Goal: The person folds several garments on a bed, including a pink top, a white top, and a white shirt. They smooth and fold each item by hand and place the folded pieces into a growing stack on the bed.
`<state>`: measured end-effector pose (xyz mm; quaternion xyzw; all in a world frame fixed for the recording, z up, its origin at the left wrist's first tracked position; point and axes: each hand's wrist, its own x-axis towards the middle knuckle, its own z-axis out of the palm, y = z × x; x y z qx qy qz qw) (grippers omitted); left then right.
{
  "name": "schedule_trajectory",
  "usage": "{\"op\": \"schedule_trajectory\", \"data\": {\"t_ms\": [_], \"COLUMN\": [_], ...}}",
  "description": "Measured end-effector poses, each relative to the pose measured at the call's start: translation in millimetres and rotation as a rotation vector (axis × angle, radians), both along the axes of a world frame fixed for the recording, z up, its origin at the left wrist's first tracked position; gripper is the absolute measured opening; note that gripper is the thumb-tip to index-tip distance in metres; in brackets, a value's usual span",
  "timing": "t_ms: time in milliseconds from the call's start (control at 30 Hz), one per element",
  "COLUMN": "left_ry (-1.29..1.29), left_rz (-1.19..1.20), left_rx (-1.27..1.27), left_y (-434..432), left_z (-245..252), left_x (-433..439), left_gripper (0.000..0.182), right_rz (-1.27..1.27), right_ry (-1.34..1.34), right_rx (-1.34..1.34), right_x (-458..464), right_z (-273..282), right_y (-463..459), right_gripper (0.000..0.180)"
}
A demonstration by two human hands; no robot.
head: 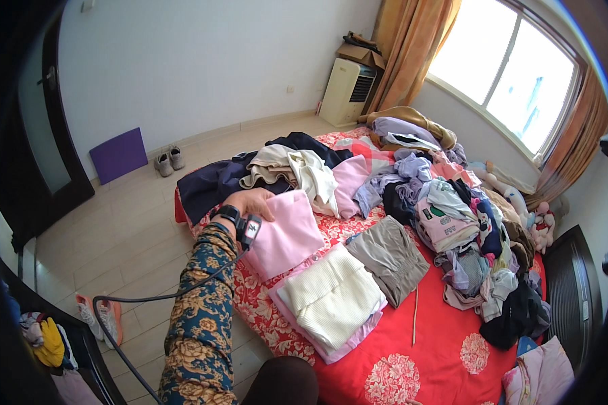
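My left hand [256, 202], with a dark strapped device at its wrist, reaches forward over the bed. It grips the left edge of a folded pink garment [289, 238]; some of its fingers are hidden by the fabric. Nearer to me lies a folded cream ribbed knit garment [334, 296] on top of a pink one [329, 354]. Beside this stack is a folded grey-brown garment [387, 260], with a drawstring [415, 316] trailing from it. My right hand is out of view.
A large heap of mixed clothes [446, 217] covers the bed's right side. Navy clothing [213, 185] and a cream garment [314, 177] lie at the far left. A black cable [131, 299] runs from my wrist. Shoes [106, 319] stand on the floor by the red bedspread [435, 324].
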<state>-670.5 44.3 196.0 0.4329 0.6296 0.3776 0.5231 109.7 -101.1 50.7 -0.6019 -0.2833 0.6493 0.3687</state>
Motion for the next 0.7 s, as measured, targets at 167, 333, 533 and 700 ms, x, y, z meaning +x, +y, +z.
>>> {"op": "schedule_trajectory", "data": {"t_ms": [167, 333, 533, 700], "left_ry": [0.876, 0.862, 1.291, 1.442], "left_rz": [0.183, 0.234, 0.313, 0.055], "left_rx": [-0.102, -0.171, 0.079, 0.066], "left_y": [5.5, 3.2, 11.5, -5.8], "left_z": [-45.1, -57.7, -70.8, -103.3], "left_x": [19.0, 18.4, 48.4, 89.2], "left_gripper": [0.043, 0.038, 0.055, 0.080], "right_rz": [0.002, 0.001, 0.005, 0.019], "right_ry": [-0.069, -0.084, -0.083, -0.010], "right_rx": [-0.061, -0.077, -0.077, -0.137], "right_x": [-10.5, -8.8, -4.6, -5.8], "right_z": [3.5, -7.9, -22.6, -30.8], "right_y": [7.5, 12.3, 13.1, 8.2], "right_gripper": [0.027, 0.029, 0.031, 0.033]}}
